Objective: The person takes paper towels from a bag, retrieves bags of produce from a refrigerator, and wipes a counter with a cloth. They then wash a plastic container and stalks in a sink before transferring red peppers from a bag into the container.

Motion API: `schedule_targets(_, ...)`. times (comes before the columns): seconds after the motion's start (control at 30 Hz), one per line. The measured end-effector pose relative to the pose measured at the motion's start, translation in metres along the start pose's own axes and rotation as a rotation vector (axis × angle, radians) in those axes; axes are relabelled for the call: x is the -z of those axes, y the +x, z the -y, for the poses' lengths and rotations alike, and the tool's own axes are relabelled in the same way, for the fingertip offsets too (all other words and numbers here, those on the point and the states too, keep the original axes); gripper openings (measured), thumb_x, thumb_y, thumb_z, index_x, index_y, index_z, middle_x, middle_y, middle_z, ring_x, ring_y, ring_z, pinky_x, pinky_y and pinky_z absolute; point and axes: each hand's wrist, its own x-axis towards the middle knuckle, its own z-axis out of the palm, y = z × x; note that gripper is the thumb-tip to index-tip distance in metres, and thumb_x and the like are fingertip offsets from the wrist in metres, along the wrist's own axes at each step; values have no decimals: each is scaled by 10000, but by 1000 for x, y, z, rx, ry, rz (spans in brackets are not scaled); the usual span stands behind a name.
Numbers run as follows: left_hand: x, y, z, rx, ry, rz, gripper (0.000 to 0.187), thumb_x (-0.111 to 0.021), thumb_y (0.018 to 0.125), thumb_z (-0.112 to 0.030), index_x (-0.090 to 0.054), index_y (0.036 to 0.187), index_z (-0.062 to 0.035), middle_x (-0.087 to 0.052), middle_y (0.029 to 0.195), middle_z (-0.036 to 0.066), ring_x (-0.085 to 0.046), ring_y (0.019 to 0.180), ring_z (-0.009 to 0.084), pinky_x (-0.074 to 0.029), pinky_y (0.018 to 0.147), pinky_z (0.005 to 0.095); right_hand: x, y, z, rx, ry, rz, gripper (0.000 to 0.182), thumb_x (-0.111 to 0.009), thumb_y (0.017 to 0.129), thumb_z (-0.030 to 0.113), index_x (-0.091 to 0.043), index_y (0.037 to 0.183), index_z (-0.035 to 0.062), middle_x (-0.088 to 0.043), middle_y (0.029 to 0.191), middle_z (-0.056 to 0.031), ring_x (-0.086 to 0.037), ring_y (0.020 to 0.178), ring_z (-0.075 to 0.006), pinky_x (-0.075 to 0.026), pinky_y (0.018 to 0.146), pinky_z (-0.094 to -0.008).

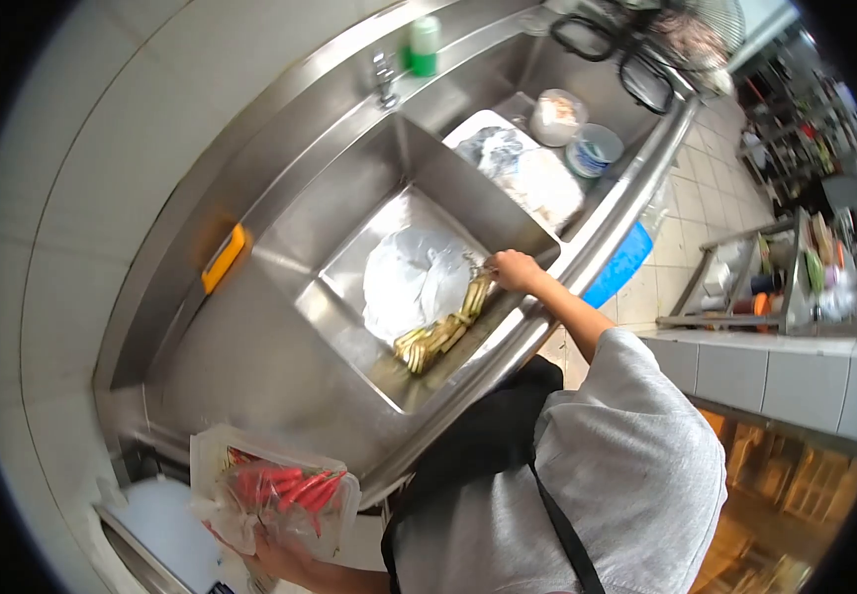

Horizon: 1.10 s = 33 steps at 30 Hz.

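Observation:
My right hand (514, 269) reaches into the steel sink (349, 213) and grips the top end of a bundle of yellow-green stalks (443, 330) lying along the basin's near side. Beside the stalks a crumpled white plastic sheet (411, 279) lies on the sink floor. My left hand (280, 556) is low at the bottom edge, holding a clear plastic bag of red chillies (285, 492) from underneath, over the counter's end.
A tap (385, 79) and a green bottle (424, 45) stand behind the sink. An orange item (223, 257) sits on the back ledge. A white tray (523, 168) and two tubs (575, 134) fill the far basin. A wire rack (785, 282) stands across the tiled aisle.

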Motion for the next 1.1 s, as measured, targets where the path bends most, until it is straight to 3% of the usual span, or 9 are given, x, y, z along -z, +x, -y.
schedule_targets(0.03, -15, -7, -8, -8, -103, 54, 594, -496, 786, -19, -272, 1337, -20, -330, 1325, 176, -416, 1140, 291, -329, 975, 355, 12, -10, 5, 9, 41, -79, 249, -566, 766, 214, -621, 992, 126, -623, 895, -138, -589, 852, -325, -480, 740, -416)
schedule_targets(0.2, -39, 7, 3, -126, -131, 294, 593, -486, 785, 4, -266, 1335, -12, -324, 1328, 179, -401, 1158, 291, -325, 976, 358, 47, -48, -15, 168, 178, -590, 167, -570, 785, 200, -629, 870, 69, -608, 808, -119, -574, 801, -308, -471, 703, -407)
schedule_targets(0.27, -34, 11, 16, -158, -137, 334, 593, -483, 785, 10, -264, 1335, -10, -322, 1329, 180, -398, 1163, 292, -324, 976, 358, 59, -71, -18, 110, 238, -619, 171, -570, 789, 210, -629, 858, 65, -606, 806, -113, -571, 804, -302, -470, 702, -404)
schedule_targets(0.33, -38, 16, 30, -265, -123, 261, 493, -508, 794, -14, -387, 1271, 10, -466, 1211, 159, -463, 1093, 234, -371, 910, 315, 57, -89, -26, 61, 291, -691, 187, -569, 804, 233, -625, 834, 56, -602, 795, -95, -568, 794, -282, -471, 687, -390)
schedule_targets(0.4, -52, 16, 38, -272, -94, 276, 473, -511, 796, -23, -399, 1254, 12, -474, 1192, 162, -469, 1073, 236, -376, 898, 316, 50, -98, -22, 124, 284, -889, 185, -577, 800, 240, -621, 799, 61, -589, 761, -81, -565, 778, -269, -474, 656, -376)
schedule_targets(0.53, -62, 11, 54, -264, -12, 341, 433, -518, 800, -41, -423, 1219, 15, -491, 1154, 167, -483, 1033, 241, -385, 874, 317, 54, -102, -15, 79, 222, -934, 219, -593, 784, 266, -620, 713, 60, -574, 707, -67, -565, 748, -250, -468, 603, -366)
schedule_targets(0.87, -32, 6, 87, -244, 108, 348, 343, -533, 811, -85, -484, 1132, 24, -532, 1059, 179, -516, 934, 252, -408, 815, 322, 51, -103, -13, 13, 256, -990, 191, -593, 768, 236, -627, 703, 59, -592, 665, -103, -578, 678, -275, -466, 573, -381)
schedule_targets(1.1, -37, -24, 72, -325, 219, 329, 293, -544, 818, -116, -527, 1071, 30, -562, 993, 187, -539, 865, 261, -424, 773, 325, 48, -103, -20, 60, 331, -1027, 190, -582, 777, 236, -614, 698, 67, -595, 682, -99, -583, 694, -278, -476, 591, -376)
